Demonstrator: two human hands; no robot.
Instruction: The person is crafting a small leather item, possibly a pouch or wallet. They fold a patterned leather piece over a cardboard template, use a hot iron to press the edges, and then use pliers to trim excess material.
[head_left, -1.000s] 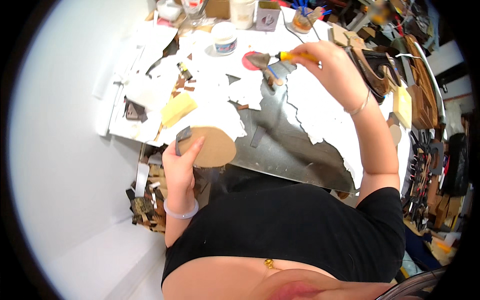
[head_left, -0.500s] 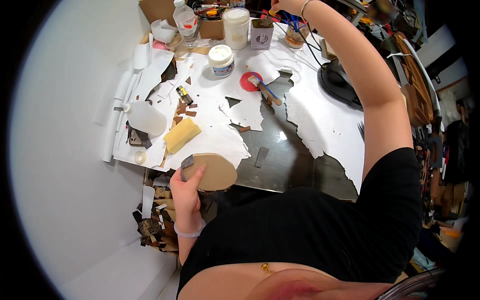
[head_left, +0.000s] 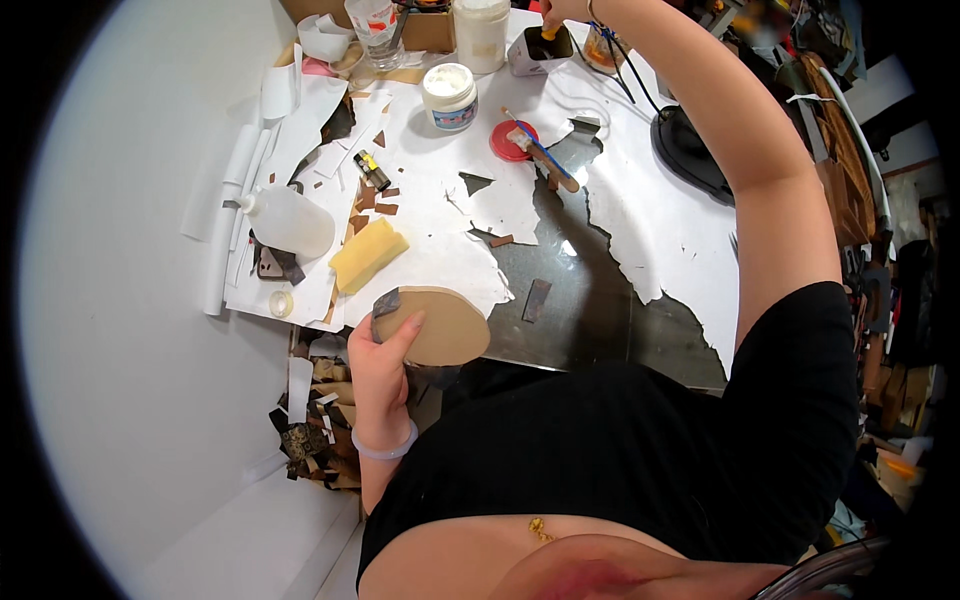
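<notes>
My left hand (head_left: 384, 360) pinches a flat tan oval board (head_left: 440, 328) between thumb and fingers, above the table's near edge. A dark grey patch (head_left: 387, 303) covers its left end. My right hand (head_left: 566, 12) reaches to the far side, cut off by the upper picture edge. Its fingers are closed on a small yellow piece (head_left: 549, 33), whose kind I cannot make out. That piece is at the mouth of a square tin (head_left: 540, 56), which tilts with its dark opening toward me.
Near the tin stand an open white jar (head_left: 450, 96), a larger tub (head_left: 481, 35) and a water bottle (head_left: 376, 30). A brush (head_left: 540, 150) lies across a red lid (head_left: 508, 142). At left are a yellow sponge (head_left: 369, 256) and a squeeze bottle (head_left: 291, 221). Torn white paper (head_left: 640, 200) covers the dark tabletop.
The tin has gone from upright to tilted, and my right hand has lowered the yellow piece to its mouth. My left hand still holds the oval board.
</notes>
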